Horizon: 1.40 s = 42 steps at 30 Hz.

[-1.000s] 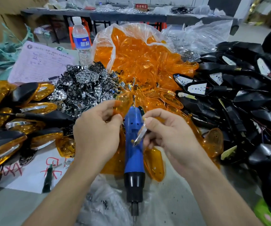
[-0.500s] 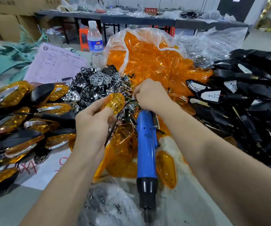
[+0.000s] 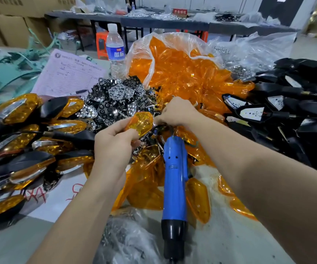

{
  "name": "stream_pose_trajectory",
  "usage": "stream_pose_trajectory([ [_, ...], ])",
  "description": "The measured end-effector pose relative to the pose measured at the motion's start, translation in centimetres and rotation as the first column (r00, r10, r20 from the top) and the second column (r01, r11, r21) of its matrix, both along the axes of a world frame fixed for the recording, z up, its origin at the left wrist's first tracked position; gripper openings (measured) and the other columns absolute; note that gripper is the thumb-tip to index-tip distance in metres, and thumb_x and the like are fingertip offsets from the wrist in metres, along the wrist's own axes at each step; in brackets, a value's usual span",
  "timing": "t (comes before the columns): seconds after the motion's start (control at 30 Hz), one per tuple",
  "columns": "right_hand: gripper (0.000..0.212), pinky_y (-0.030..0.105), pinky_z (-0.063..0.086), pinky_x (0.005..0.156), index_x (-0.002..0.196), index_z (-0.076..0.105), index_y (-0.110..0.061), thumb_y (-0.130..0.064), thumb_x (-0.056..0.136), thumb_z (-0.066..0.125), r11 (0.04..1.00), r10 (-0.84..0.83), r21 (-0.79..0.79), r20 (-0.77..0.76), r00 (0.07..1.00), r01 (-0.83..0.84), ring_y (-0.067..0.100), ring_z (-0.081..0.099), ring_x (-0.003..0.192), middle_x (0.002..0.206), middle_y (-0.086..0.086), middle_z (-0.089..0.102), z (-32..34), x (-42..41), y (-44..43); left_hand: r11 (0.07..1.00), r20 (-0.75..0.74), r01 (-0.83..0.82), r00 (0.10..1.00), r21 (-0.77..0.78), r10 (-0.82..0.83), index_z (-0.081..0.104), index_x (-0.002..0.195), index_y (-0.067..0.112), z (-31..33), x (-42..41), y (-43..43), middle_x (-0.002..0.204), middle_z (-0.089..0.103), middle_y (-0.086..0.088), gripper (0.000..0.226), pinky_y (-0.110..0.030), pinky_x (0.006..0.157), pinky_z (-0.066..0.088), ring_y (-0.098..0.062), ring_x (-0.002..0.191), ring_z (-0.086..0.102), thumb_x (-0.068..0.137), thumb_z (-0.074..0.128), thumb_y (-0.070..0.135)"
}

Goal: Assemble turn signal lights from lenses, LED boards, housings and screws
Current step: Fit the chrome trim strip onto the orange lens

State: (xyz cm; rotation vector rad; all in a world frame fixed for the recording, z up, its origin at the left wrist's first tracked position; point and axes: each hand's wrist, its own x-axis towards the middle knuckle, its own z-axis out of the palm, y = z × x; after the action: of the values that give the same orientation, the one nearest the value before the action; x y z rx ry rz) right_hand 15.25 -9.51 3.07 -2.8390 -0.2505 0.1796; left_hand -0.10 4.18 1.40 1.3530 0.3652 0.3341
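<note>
My left hand (image 3: 113, 143) grips an amber lens (image 3: 141, 122) in front of me, above the blue electric screwdriver (image 3: 174, 178) that hangs upright in the middle. My right hand (image 3: 176, 112) reaches forward with curled fingers into small metal parts just behind the lens; what its fingers hold is hidden. Behind them lie a heap of chrome and black reflector inserts (image 3: 113, 100) and a clear bag of amber lenses (image 3: 182, 69). Black housings with white LED boards (image 3: 252, 113) are piled on the right. Assembled lights (image 3: 26, 141) are stacked on the left.
A water bottle (image 3: 114, 50) stands behind the reflector heap next to a pink form (image 3: 68, 73). Loose amber lenses (image 3: 197, 199) lie on white cloth under the screwdriver. A clear bag of small parts (image 3: 127, 241) sits near the front edge. Cardboard boxes and a dark table are behind.
My right hand has moved from beside the screwdriver forward into the parts behind the lens. The chrome strip it held a second ago is out of sight. My left hand keeps the amber lens.
</note>
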Motion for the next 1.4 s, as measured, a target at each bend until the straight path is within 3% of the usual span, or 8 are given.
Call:
stream_pose_trajectory([
  [0.27, 0.009, 0.030, 0.060, 0.071, 0.100, 0.078, -0.020, -0.019, 0.092, 0.076, 0.900, -0.169, 0.429, 0.168, 0.971, 0.082, 0.013, 0.068, 0.078, 0.095, -0.002, 0.074, -0.9, -2.0, 0.1, 0.996, 0.039, -0.001, 0.999, 0.084, -0.002, 0.075, 0.098, 0.032, -0.2, -0.4, -0.3, 0.087, 0.078, 0.012, 0.040, -0.013, 0.064, 0.054, 0.000, 0.075, 0.069, 0.091, 0.068, -0.007],
  [0.37, 0.010, 0.016, 0.048, 0.052, 0.092, 0.069, -0.024, -0.016, 0.096, 0.070, 0.556, -0.296, 0.825, 0.078, 0.952, 0.105, -0.001, 0.057, 0.049, 0.070, -0.013, 0.066, 0.3, -4.1, -1.2, 0.996, 0.040, -0.029, 0.999, 0.090, 0.026, 0.076, 0.103, 0.033, -0.2, -0.3, -0.1, 0.094, 0.071, 0.007, 0.037, -0.019, 0.068, 0.052, -0.003, 0.072, 0.061, 0.090, 0.072, -0.002],
  [0.47, 0.010, 0.019, 0.040, 0.045, 0.097, 0.066, -0.017, -0.010, 0.101, 0.059, 0.237, -0.179, 0.960, -0.106, 0.978, 0.147, 0.006, 0.049, 0.045, 0.055, -0.006, 0.059, 1.5, -7.7, -3.2, 0.996, 0.043, 0.007, 0.999, 0.084, -0.011, 0.077, 0.106, 0.029, 0.0, -0.4, -0.2, 0.085, 0.069, 0.006, 0.038, -0.019, 0.062, 0.051, 0.000, 0.060, 0.059, 0.087, 0.074, -0.004],
  [0.63, 0.018, 0.022, 0.041, 0.047, 0.092, 0.068, -0.013, -0.002, 0.093, 0.053, 0.055, 0.044, 0.980, -0.191, 0.981, 0.189, 0.016, 0.045, 0.052, 0.067, 0.010, 0.061, 0.8, -15.1, -6.1, 0.973, 0.069, 0.079, 0.993, 0.215, -0.096, 0.081, 0.094, 0.031, 0.0, -1.2, -1.6, 0.073, 0.074, 0.015, 0.037, -0.015, 0.058, 0.050, 0.001, 0.067, 0.064, 0.080, 0.078, -0.004],
  [0.87, 0.032, 0.026, 0.061, 0.063, 0.110, 0.059, -0.006, 0.017, 0.090, 0.049, -0.230, 0.208, 0.900, -0.325, 0.922, 0.370, 0.021, 0.073, 0.075, 0.092, 0.018, 0.074, -0.8, -18.4, -8.4, 0.886, 0.091, 0.141, 0.975, 0.442, -0.201, 0.081, 0.094, 0.038, -0.7, -2.0, -3.3, 0.077, 0.076, 0.010, 0.044, -0.022, 0.068, 0.055, -0.004, 0.070, 0.069, 0.076, 0.081, -0.001],
  [0.97, 0.028, 0.030, 0.063, 0.071, 0.110, 0.063, -0.004, -0.002, 0.082, 0.066, -0.259, 0.200, 0.898, -0.309, 0.930, 0.355, 0.024, 0.075, 0.083, 0.098, 0.020, 0.074, -1.2, -18.5, -9.2, 0.839, 0.078, 0.155, 0.971, 0.522, -0.228, 0.080, 0.097, 0.039, -1.0, -2.2, -3.8, 0.081, 0.078, 0.012, 0.042, -0.017, 0.069, 0.056, -0.004, 0.074, 0.071, 0.073, 0.081, 0.005],
  [1.27, 0.031, 0.025, 0.061, 0.061, 0.105, 0.071, 0.007, 0.000, 0.075, 0.066, -0.483, 0.264, 0.724, -0.415, 0.871, 0.492, 0.022, 0.076, 0.073, 0.089, 0.021, 0.075, -1.4, -18.2, -10.1, 0.894, 0.117, 0.369, 0.906, 0.254, -0.407, 0.082, 0.099, 0.030, -0.6, -3.0, -4.9, 0.081, 0.079, -0.001, 0.033, -0.016, 0.054, 0.046, -0.007, 0.055, 0.055, 0.070, 0.076, 0.016],
  [1.4, 0.024, 0.023, 0.061, 0.063, 0.091, 0.083, -0.002, -0.001, 0.072, 0.068, -0.437, 0.259, 0.775, -0.378, 0.889, 0.457, 0.019, 0.076, 0.076, 0.091, 0.019, 0.076, -1.5, -18.4, -10.1, 0.849, 0.172, 0.442, 0.849, 0.288, -0.500, 0.082, 0.105, 0.029, -0.2, -3.2, -4.7, 0.072, 0.074, 0.005, 0.036, -0.015, 0.058, 0.047, -0.004, 0.055, 0.054, 0.074, 0.075, 0.011],
])
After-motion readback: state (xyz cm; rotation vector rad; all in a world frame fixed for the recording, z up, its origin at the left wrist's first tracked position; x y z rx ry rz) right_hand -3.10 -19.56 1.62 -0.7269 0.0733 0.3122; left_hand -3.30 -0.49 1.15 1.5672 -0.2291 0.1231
